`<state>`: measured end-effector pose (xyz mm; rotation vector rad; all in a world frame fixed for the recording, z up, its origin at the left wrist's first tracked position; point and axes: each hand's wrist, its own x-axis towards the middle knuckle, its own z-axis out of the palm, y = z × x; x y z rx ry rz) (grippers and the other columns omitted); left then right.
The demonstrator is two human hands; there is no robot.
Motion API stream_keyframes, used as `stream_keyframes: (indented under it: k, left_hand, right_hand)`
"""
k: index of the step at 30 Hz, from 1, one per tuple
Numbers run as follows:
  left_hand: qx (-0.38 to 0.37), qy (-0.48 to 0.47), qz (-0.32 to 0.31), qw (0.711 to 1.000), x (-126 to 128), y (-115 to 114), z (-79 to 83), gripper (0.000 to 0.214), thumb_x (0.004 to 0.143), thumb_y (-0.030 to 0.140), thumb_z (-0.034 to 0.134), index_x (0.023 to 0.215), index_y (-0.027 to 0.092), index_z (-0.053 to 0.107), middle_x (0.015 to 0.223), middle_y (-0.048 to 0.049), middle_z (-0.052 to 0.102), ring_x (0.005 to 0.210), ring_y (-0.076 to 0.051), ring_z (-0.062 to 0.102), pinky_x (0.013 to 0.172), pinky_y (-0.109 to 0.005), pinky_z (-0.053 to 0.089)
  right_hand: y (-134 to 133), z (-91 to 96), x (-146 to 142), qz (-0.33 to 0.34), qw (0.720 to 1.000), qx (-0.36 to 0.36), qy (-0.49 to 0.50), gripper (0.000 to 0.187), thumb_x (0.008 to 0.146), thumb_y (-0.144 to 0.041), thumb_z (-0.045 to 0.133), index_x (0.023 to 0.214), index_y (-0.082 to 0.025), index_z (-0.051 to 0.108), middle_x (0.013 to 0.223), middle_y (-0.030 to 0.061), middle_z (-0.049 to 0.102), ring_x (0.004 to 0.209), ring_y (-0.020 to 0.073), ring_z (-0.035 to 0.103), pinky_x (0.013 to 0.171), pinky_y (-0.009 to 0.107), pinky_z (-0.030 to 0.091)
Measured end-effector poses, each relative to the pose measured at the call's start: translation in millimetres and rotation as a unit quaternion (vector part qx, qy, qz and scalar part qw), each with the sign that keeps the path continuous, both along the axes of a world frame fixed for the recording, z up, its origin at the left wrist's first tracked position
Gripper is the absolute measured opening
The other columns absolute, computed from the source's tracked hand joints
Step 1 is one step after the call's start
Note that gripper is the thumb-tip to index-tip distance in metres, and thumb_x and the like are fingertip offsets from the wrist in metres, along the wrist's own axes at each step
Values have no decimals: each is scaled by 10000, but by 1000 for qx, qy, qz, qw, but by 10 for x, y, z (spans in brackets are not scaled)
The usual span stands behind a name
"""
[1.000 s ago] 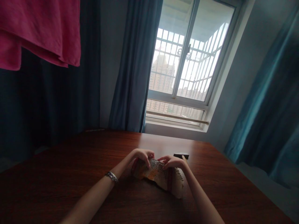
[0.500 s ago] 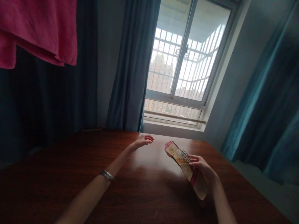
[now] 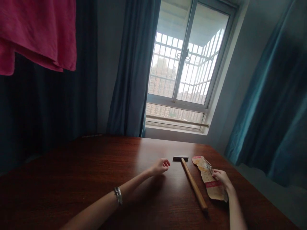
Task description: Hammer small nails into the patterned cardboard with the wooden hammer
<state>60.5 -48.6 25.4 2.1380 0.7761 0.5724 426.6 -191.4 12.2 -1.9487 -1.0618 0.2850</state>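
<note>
Cardboard (image 3: 206, 176) looks tan and ragged; red bands (image 3: 213, 184) cross it.

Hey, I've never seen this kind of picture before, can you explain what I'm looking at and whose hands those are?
There's no machine here, just a person's two bare hands, seen by a camera worn on their head, looking forward and down. A hammer lies on the wooden table. To its left, the left hand is loosely curled, with nothing visible in it. To its right, the right hand grips the edge of a worn, pale strip with red bands and nail-like spikes.
</note>
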Motion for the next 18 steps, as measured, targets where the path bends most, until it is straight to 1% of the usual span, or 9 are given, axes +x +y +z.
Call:
stream_keyframes:
  k: [2,4,6,8,11,13,15,16,18]
  left_hand:
    - [21,10,-8,1000,181,-217,-93,271,676,241,495,927,176,575,812,-69,625,724,-194,568,623,-285,425]
    - [45,36,10,998,382,-412,-132,328,692,275,499,1006,189,544,836,-87,631,756,-215,575,661,-312,418]
    - [69,70,50,994,605,-565,-109,438,698,355,518,1096,174,499,892,-138,622,844,-267,571,717,-356,405]
    - [87,95,77,989,843,-669,-44,576,727,461,467,1197,130,423,989,-195,590,918,-313,557,751,-396,398]
    - [69,162,98,979,1180,-741,48,828,687,521,488,1327,61,234,1144,-250,511,1023,-352,508,795,-436,394]
    - [80,191,112,972,1364,-751,64,965,639,505,548,1357,11,134,1292,-302,348,1122,-371,427,825,-441,391]
    - [90,210,119,966,1506,-743,42,1011,598,455,602,1365,10,118,1380,-304,167,1188,-387,346,832,-442,398]
    - [92,217,122,964,1560,-735,24,1007,589,420,618,1369,22,121,1400,-293,108,1206,-391,319,829,-444,404]
    - [89,225,129,962,1639,-711,-9,984,592,353,628,1376,47,116,1412,-279,56,1218,-386,305,822,-443,413]
  right_hand:
    - [40,-45,56,-12,1000,-18,-6,334,527,-166,508,792,-94,698,811,113,702,770,252,646,649,282,486]
    - [70,-87,123,-43,998,-36,-20,426,553,-160,493,924,-36,662,925,178,675,842,265,637,699,291,477]
    - [80,-119,183,-75,995,-56,-38,467,580,-158,475,988,10,628,1028,239,623,930,289,608,757,309,459]
    - [73,-138,218,-96,991,-79,-56,442,589,-155,467,959,11,642,1062,262,599,987,314,578,794,326,440]
    - [50,-156,218,-107,985,-108,-78,359,585,-152,472,854,-48,687,1009,228,636,984,326,578,787,326,436]
    - [41,-168,203,-103,984,-117,-88,330,595,-159,473,823,-85,698,979,194,658,958,316,593,761,312,439]
    - [44,-185,191,-94,984,-120,-94,297,611,-181,483,798,-113,704,947,166,676,922,300,612,725,291,442]
    - [47,-194,187,-89,984,-122,-94,276,619,-197,491,777,-126,706,921,154,685,898,290,622,704,277,443]
    - [53,-212,182,-79,985,-122,-94,244,631,-224,504,738,-144,708,868,135,699,848,269,640,659,252,442]
